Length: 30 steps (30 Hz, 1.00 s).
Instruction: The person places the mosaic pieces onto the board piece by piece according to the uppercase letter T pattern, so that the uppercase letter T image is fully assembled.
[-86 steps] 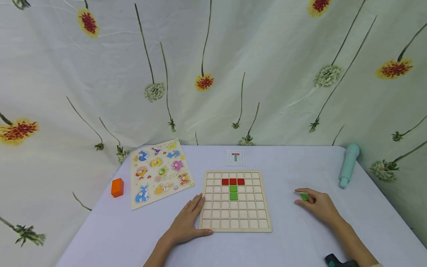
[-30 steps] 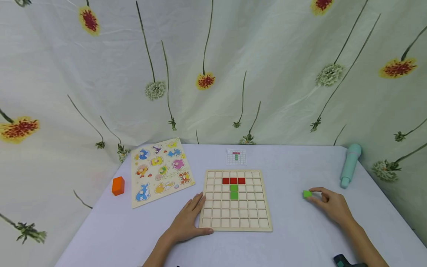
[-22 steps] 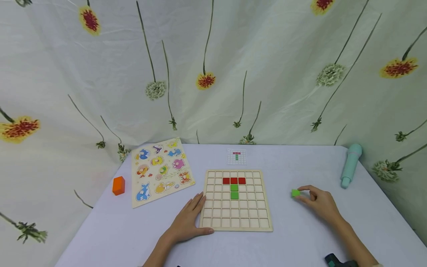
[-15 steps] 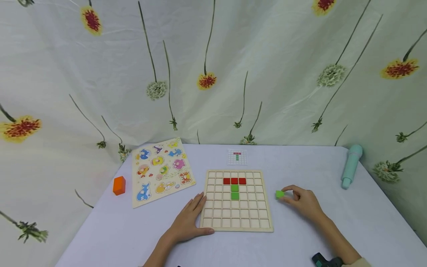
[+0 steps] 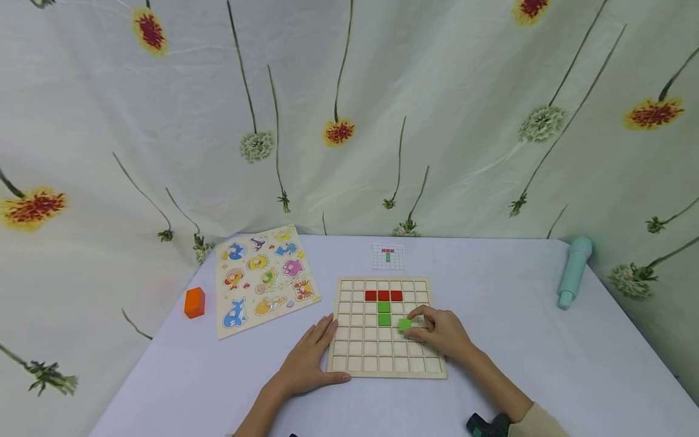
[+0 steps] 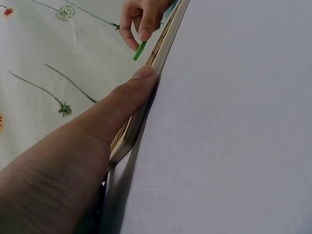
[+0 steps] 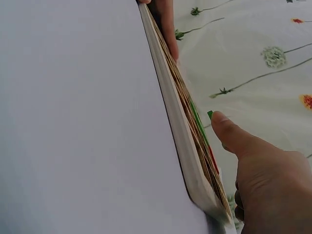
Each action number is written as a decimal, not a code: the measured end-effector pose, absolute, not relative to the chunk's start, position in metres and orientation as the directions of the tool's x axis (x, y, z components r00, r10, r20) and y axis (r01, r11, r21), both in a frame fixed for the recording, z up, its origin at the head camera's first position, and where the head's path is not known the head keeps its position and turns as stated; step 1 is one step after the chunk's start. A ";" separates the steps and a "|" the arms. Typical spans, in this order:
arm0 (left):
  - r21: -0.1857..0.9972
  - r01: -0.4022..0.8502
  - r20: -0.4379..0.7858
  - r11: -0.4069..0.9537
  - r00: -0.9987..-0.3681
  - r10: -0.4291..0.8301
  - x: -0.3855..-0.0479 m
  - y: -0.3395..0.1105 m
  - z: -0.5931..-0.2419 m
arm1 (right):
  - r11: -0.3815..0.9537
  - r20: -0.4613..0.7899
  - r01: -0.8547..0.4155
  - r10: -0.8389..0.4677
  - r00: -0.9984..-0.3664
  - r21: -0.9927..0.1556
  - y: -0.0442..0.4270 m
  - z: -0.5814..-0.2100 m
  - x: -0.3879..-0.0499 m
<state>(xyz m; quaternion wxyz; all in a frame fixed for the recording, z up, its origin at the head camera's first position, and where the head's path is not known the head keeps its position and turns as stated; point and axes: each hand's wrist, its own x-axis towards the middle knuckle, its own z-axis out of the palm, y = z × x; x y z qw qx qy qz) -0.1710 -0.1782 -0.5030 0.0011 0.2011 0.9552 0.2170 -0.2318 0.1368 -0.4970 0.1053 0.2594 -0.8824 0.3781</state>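
A square wooden grid board (image 5: 355, 349) lies on the white table, with three red tiles (image 5: 383, 295) in a row and two green tiles (image 5: 384, 313) running down from the middle one. My left hand (image 5: 307, 358) rests against the board's left side, fingers straight along it and thumb at the near corner. Between thumb and forefinger my right hand (image 5: 445, 332) pinches another green tile (image 5: 404, 325) above the board, right of the lower green one. In the left wrist view this tile (image 6: 139, 50) hangs tilted, apart from the board. The right wrist view shows only its corner (image 7: 210, 114) past the thumb.
A small printed pattern card (image 5: 388, 257) lies behind the board. An animal puzzle board (image 5: 264, 282) and an orange block (image 5: 193, 303) are at the left. Toward the back right corner lies a mint-green microphone-shaped object (image 5: 574, 273). A flowered cloth (image 5: 464, 121) hangs behind the table.
My right hand has carried the green tile leftward from the table at the right to over the board. The left hand stays at the board's left side.
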 end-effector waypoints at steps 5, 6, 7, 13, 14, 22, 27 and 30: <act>0.418 0.392 0.100 0.819 -0.917 0.387 -0.170 -0.179 -0.503 | 0.535 0.430 -0.606 -0.428 -0.795 -0.589 0.114 -0.500 -0.230; 0.420 0.394 0.102 0.818 -0.916 0.389 -0.170 -0.179 -0.503 | 0.528 0.440 -0.618 -0.435 -0.786 -0.582 0.111 -0.500 -0.230; 0.419 0.395 0.103 0.817 -0.915 0.390 -0.170 -0.179 -0.504 | 0.525 0.445 -0.626 -0.441 -0.779 -0.576 0.108 -0.501 -0.230; 0.409 0.393 0.105 0.824 -0.917 0.385 -0.171 -0.179 -0.505 | 0.520 0.442 -0.633 -0.453 -0.774 -0.574 0.103 -0.505 -0.229; 0.408 0.391 0.105 0.825 -0.918 0.383 -0.171 -0.179 -0.505 | 0.521 0.436 -0.628 -0.454 -0.777 -0.578 0.103 -0.505 -0.229; 0.404 0.389 0.101 0.828 -0.919 0.382 -0.171 -0.179 -0.505 | 0.567 0.422 -0.634 -0.473 -0.773 -0.526 0.102 -0.504 -0.229; 0.403 0.391 0.103 0.827 -0.918 0.384 -0.172 -0.179 -0.507 | 0.595 0.446 -0.654 -0.480 -0.755 -0.468 0.101 -0.505 -0.229; 0.400 0.394 0.105 0.827 -0.917 0.385 -0.172 -0.179 -0.507 | 0.607 0.452 -0.657 -0.481 -0.751 -0.447 0.100 -0.505 -0.229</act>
